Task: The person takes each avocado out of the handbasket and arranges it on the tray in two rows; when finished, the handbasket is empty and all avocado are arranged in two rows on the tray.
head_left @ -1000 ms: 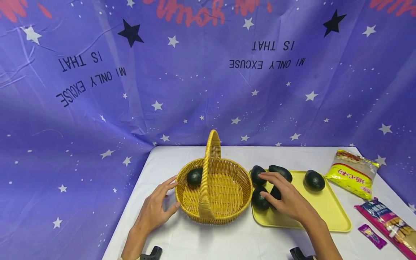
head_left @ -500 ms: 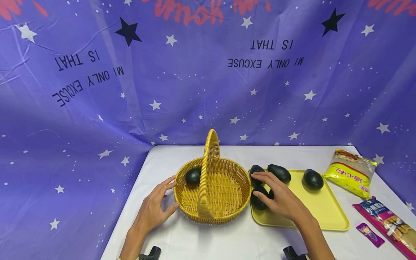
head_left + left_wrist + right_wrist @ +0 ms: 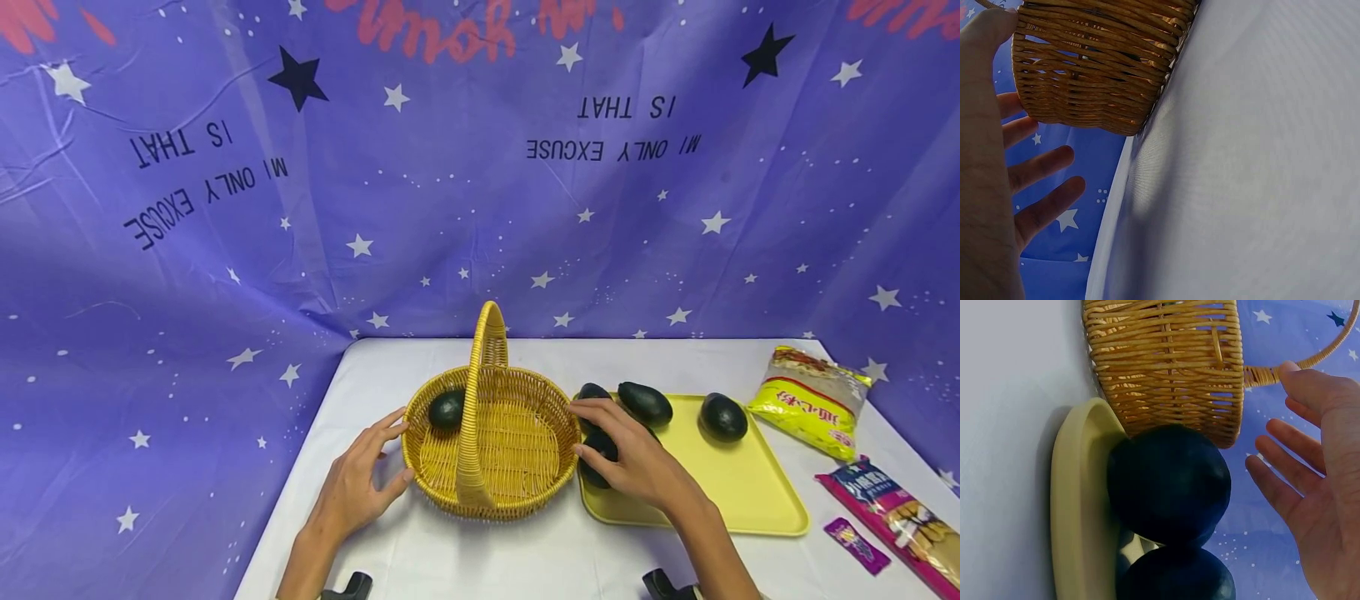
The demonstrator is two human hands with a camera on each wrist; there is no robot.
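A yellow wicker basket (image 3: 525,450) with a tall handle stands mid-table, one dark green avocado (image 3: 447,410) lying inside at its left. My left hand (image 3: 360,483) is at the basket's left rim, fingers spread; in the left wrist view its thumb touches the wicker (image 3: 1097,69). Over the left end of a yellow tray (image 3: 750,492) hovers my right hand (image 3: 630,454), fingertips by the basket's right rim and nothing in its grasp. Several avocados lie on that tray, one (image 3: 600,458) partly covered by the hand; another avocado (image 3: 645,404) lies behind it.
One avocado (image 3: 723,417) lies apart on the tray's right half. Right of the tray are a yellow food bag (image 3: 810,404), a pink snack bag (image 3: 900,517) and a small purple packet (image 3: 857,546). A purple star-printed cloth (image 3: 465,208) hangs behind the table.
My right hand has moved left from over the avocados to the basket's right rim. The left hand and the basket have kept their places.
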